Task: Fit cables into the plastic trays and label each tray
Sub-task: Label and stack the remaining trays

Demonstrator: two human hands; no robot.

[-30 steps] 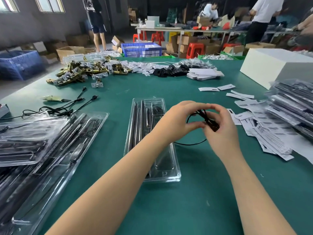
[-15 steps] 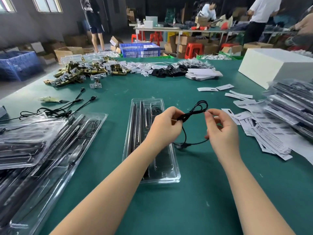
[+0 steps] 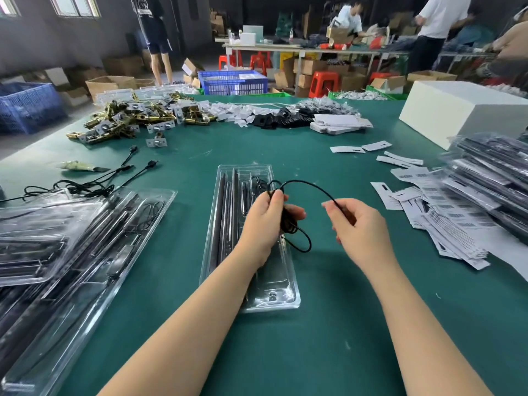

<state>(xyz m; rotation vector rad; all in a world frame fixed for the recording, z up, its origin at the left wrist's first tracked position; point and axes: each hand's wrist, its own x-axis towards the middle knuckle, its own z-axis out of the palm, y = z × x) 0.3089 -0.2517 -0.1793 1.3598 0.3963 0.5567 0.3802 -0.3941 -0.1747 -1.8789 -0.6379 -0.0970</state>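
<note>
The light is soft and even, and it seems to come from the windows (image 3: 75, 5) at the far left, so the green desk (image 3: 328, 324) is bright while the back of the hall stays dim. Only weak shadows lie under the forearms, and white glare sits on the clear trays (image 3: 85, 252) left of them. The wide lens bends the desk edges, and the packets (image 3: 491, 178) at the right edge are blurred.

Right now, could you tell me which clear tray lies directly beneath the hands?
The single tray at the table's centre; the others are piled at the left.
</note>
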